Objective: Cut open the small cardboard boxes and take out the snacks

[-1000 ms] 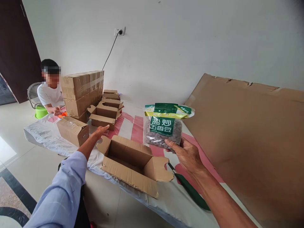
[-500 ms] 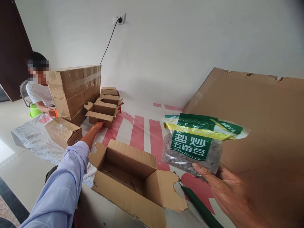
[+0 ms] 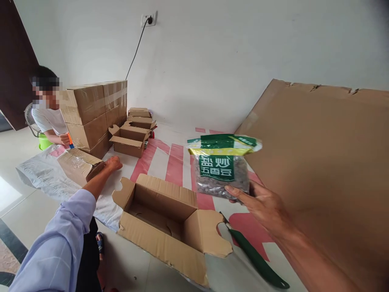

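Observation:
My right hand [image 3: 247,197] grips a clear bag of beans [image 3: 221,166] by its lower right corner, thumb in front. The bag has a green top, a yellow stripe and a green label with white Chinese characters. It is held upright above the sheet, to the right of an open cardboard box [image 3: 164,243] whose inside shows bare cardboard. At the left, my left hand [image 3: 113,163] is low over the sheet, beside the end of a taped carton [image 3: 77,166]. Its back faces me and its fingers are turned under, mostly hidden; I cannot tell whether it touches the carton.
Taped cartons [image 3: 91,113] are stacked at the left, with a person [image 3: 50,117] behind them. Several open boxes [image 3: 127,146] stand in a row near the wall. A green-handled knife [image 3: 258,259] lies on the striped sheet [image 3: 174,162]. A large cardboard panel [image 3: 328,162] rises at the right.
My left hand has drawn back from the row of open boxes toward the taped carton. The bag has moved left and farther from me in my right hand, nearer the open box.

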Demonstrator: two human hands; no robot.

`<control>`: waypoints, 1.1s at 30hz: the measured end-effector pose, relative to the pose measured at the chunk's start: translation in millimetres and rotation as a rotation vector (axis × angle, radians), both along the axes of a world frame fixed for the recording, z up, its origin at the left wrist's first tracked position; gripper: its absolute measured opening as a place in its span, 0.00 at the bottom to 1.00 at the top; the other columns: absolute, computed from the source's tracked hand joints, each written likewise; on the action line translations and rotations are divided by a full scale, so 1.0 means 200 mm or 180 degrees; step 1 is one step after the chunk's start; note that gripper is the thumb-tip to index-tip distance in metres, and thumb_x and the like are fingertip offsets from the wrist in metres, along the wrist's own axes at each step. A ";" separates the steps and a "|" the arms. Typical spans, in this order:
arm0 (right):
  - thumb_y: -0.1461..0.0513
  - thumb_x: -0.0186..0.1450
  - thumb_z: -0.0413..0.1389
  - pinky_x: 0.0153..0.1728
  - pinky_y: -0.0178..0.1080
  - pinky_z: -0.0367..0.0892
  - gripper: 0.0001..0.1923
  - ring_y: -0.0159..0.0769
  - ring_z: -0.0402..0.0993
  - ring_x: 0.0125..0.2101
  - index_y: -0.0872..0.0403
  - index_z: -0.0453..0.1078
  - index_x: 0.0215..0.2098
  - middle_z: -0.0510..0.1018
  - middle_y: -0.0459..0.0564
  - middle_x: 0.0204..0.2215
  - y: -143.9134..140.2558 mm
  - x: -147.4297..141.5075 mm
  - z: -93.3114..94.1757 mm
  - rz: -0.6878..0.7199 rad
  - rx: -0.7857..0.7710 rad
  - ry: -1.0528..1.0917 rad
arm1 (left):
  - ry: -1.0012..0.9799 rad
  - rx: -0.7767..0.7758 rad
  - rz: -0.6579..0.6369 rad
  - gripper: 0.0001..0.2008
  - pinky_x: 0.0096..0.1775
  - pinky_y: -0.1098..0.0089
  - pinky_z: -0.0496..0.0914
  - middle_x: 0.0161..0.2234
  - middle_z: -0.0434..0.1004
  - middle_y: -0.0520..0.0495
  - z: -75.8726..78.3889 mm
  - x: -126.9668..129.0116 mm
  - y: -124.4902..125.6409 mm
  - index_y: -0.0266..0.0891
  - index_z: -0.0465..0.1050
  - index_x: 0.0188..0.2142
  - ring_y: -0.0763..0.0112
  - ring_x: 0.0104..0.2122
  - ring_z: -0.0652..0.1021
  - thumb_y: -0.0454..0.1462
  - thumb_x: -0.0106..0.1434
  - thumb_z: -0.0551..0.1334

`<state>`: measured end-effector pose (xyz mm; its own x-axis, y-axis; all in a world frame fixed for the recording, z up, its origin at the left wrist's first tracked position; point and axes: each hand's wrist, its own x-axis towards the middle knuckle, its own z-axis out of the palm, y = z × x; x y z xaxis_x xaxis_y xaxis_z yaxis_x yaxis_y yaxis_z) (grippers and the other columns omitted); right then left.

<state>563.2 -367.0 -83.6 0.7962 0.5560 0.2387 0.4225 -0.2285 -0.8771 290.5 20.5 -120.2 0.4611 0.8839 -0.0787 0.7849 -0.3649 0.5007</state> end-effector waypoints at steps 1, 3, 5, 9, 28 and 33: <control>0.43 0.50 0.67 0.27 0.44 0.71 0.22 0.42 0.74 0.24 0.51 0.78 0.30 0.81 0.51 0.24 0.04 0.01 0.01 0.0143 -0.0036 0.0054 | 0.0131 0.0027 0.0043 0.20 0.54 0.51 0.79 0.59 0.76 0.40 -0.01 -0.05 -0.03 0.37 0.73 0.61 0.57 0.53 0.80 0.44 0.74 0.66; 0.44 0.49 0.70 0.27 0.42 0.70 0.23 0.40 0.73 0.25 0.52 0.78 0.31 0.81 0.51 0.25 0.12 0.02 0.03 0.0475 -0.0095 0.0197 | 0.0284 0.0116 0.0094 0.17 0.54 0.52 0.78 0.57 0.78 0.37 -0.04 -0.15 -0.09 0.34 0.76 0.57 0.54 0.53 0.80 0.40 0.72 0.68; 0.44 0.49 0.71 0.27 0.41 0.69 0.23 0.38 0.71 0.25 0.51 0.77 0.31 0.80 0.49 0.25 0.20 0.05 0.03 0.0732 -0.0095 0.0188 | 0.0311 0.0232 0.0105 0.12 0.53 0.53 0.76 0.53 0.80 0.33 -0.04 -0.23 -0.15 0.31 0.79 0.49 0.49 0.54 0.81 0.33 0.67 0.70; 0.45 0.49 0.70 0.24 0.38 0.63 0.21 0.35 0.67 0.23 0.51 0.75 0.28 0.74 0.44 0.20 0.39 0.09 0.02 0.1183 -0.0361 0.0022 | 0.0006 0.0480 -0.0109 0.08 0.54 0.60 0.75 0.50 0.84 0.38 0.07 -0.34 -0.33 0.36 0.81 0.45 0.55 0.52 0.82 0.33 0.69 0.64; 0.61 0.54 0.64 0.29 0.38 0.55 0.12 0.35 0.64 0.28 0.51 0.64 0.22 0.70 0.42 0.22 1.35 -0.18 -0.02 0.2261 -0.1311 -0.0950 | 0.1376 0.1711 -0.2817 0.08 0.40 0.60 0.72 0.37 0.86 0.38 0.24 -0.25 -0.85 0.39 0.82 0.40 0.52 0.40 0.86 0.27 0.64 0.66; 0.55 0.69 0.65 0.36 0.39 0.71 0.12 0.37 0.75 0.34 0.56 0.75 0.35 0.79 0.45 0.33 1.62 -0.19 -0.03 0.2261 -0.1378 -0.0952 | 0.1636 0.1607 -0.2354 0.07 0.44 0.58 0.70 0.39 0.87 0.36 0.33 -0.28 -0.55 0.39 0.83 0.35 0.48 0.43 0.86 0.27 0.61 0.68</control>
<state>524.2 -42.4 -89.7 0.1661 0.9855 0.0354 0.7888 -0.1113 -0.6045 234.0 -88.9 -53.3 0.9183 0.3778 -0.1183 0.3548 -0.9180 -0.1773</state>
